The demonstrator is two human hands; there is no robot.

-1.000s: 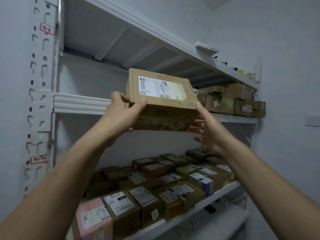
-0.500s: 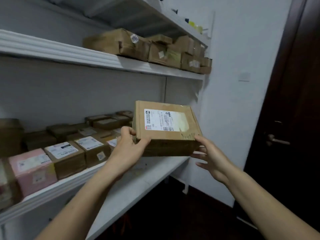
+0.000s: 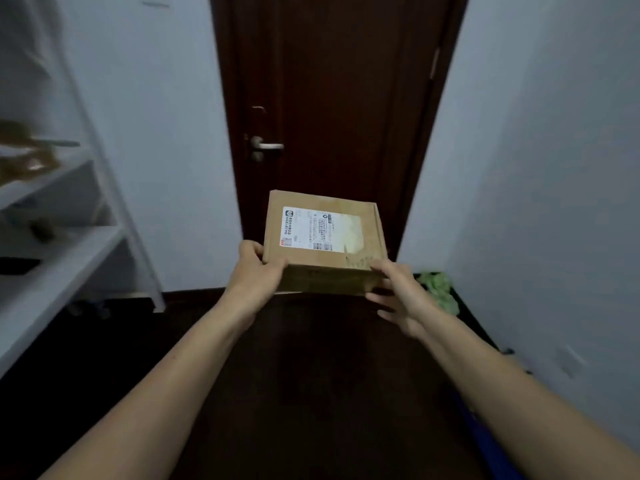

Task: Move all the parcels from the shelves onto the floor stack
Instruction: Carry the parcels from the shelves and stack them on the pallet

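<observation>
One parcel (image 3: 323, 233), door (image 3: 329, 98) ahead, shelves (image 3: 62, 271) left

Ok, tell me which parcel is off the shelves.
The labelled parcel, held by the left hand and right hand; the other parcels, blurred, lie on the shelf.

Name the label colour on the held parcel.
White label with black print on the brown cardboard parcel; head view.

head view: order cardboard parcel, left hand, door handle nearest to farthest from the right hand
1. cardboard parcel, in the right hand's grip
2. left hand, on the parcel's opposite corner
3. door handle, on the door beyond
</observation>
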